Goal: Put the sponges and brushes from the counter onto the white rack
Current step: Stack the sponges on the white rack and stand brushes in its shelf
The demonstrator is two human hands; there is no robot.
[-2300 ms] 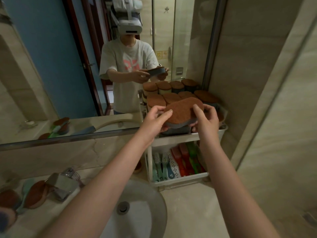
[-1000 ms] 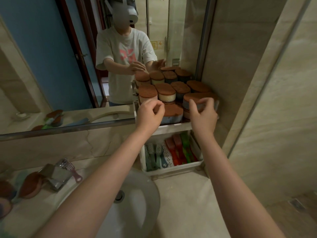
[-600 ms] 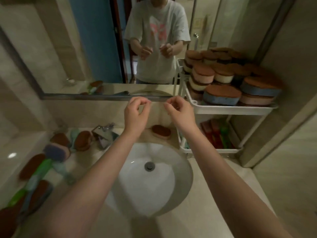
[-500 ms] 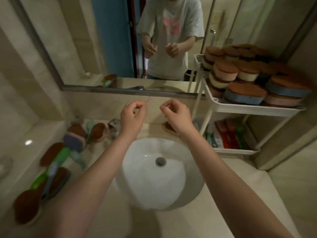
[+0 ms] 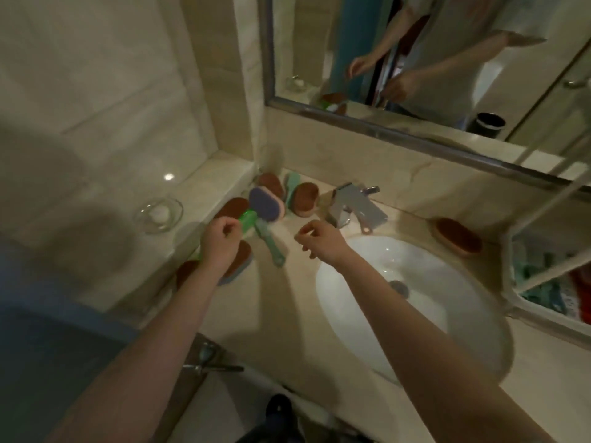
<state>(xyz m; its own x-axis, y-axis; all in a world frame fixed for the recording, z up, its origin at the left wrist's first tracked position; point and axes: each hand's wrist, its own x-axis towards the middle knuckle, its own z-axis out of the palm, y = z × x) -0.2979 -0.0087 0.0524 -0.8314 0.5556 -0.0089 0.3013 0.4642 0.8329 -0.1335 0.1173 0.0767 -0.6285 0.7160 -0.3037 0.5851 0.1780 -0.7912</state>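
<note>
Several brown-topped sponges lie on the counter left of the sink: one (image 5: pixel 305 198) by the faucet, one (image 5: pixel 270 183) in the corner, one (image 5: pixel 241 257) under my left wrist. A purple and pink sponge (image 5: pixel 265 203) rests on a teal brush (image 5: pixel 270 243). My left hand (image 5: pixel 220 241) hangs curled over a green brush (image 5: pixel 246 218), its fingertips at the handle; a grip is not visible. My right hand (image 5: pixel 319 241) hovers beside it, loosely curled and holding nothing. A lone brown sponge (image 5: pixel 459 236) sits right of the faucet. Only a corner of the white rack (image 5: pixel 543 314) shows at the right edge.
The white sink basin (image 5: pixel 415 298) fills the counter's middle, with a chrome faucet (image 5: pixel 355 206) behind it. A glass dish (image 5: pixel 158 214) stands on the raised ledge at left. The mirror (image 5: pixel 415 75) runs along the back wall. Brushes (image 5: pixel 550 282) lie in the rack's lower shelf.
The sponge I held went onto the rack's top shelf. The view then swung left and down, and both empty hands moved from the rack to the sponges and brushes left of the sink.
</note>
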